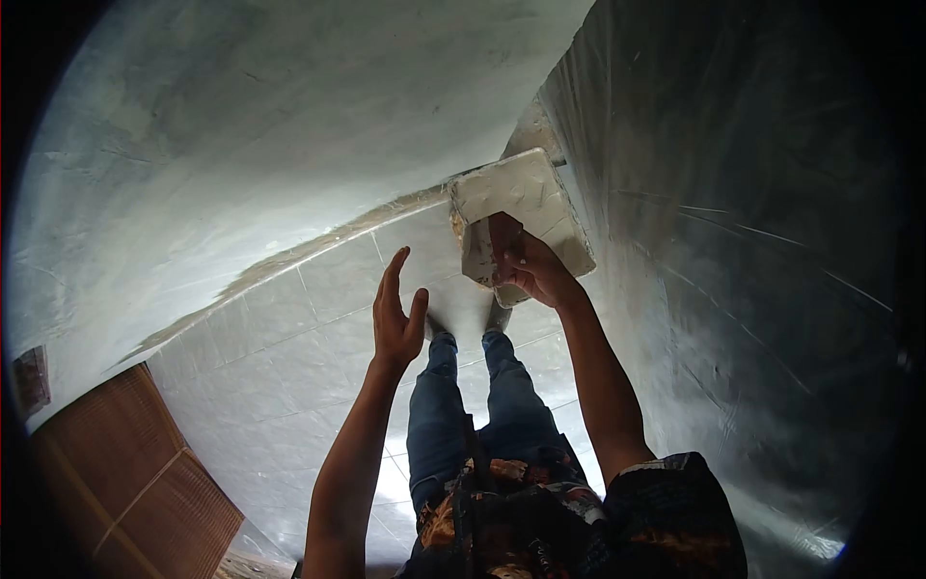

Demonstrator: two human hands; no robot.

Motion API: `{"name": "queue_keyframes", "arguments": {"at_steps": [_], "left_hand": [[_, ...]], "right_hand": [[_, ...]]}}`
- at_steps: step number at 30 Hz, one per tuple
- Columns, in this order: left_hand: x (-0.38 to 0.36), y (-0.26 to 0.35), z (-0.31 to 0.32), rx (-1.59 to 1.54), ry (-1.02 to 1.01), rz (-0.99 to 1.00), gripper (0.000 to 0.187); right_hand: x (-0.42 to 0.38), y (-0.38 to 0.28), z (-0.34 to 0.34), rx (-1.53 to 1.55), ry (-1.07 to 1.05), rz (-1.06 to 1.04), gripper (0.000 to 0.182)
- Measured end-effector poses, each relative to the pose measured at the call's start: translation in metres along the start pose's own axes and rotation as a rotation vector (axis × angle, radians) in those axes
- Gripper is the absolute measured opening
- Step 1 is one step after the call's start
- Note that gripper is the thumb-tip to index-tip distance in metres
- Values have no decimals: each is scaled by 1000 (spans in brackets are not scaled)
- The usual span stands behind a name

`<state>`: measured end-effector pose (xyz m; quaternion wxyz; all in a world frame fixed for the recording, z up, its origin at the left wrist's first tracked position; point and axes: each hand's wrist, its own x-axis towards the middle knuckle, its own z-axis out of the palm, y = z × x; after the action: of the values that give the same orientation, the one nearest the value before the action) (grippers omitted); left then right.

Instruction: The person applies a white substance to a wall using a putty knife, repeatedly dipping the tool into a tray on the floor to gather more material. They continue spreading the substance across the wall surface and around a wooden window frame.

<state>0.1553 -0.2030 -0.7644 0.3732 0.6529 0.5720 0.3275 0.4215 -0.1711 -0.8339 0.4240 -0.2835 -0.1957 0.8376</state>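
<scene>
The person's right hand grips a broad putty knife, its blade overlapping the left edge of a smeared rectangular tray; I can't tell whether they touch. The left hand is raised, open and holding nothing, above the tiled floor.

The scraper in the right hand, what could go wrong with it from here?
The scraper looks smeared, so bits might fall on the tiled floor and perhaps make it slippery. Only the right hand holds it; if the grip slips, it could drop onto the pale tray below.
</scene>
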Motion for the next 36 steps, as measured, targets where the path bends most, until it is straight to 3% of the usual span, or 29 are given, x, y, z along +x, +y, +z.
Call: {"name": "queue_keyframes", "arguments": {"at_steps": [8, 14, 21, 36], "left_hand": [[42, 115, -87, -100, 246, 399, 68], [76, 215, -158, -81, 319, 771, 71], [92, 326, -216, -21, 364, 1117, 68], [131, 491, -321, 194, 521, 1455, 62]], "right_hand": [[-27, -91, 154, -24, -74, -326, 29], [-51, -164, 269, -119, -151, -614, 25], [-82, -219, 356, -258, -218, -908, 27], [-141, -359, 500, -612, -172, -1362, 17]]}}
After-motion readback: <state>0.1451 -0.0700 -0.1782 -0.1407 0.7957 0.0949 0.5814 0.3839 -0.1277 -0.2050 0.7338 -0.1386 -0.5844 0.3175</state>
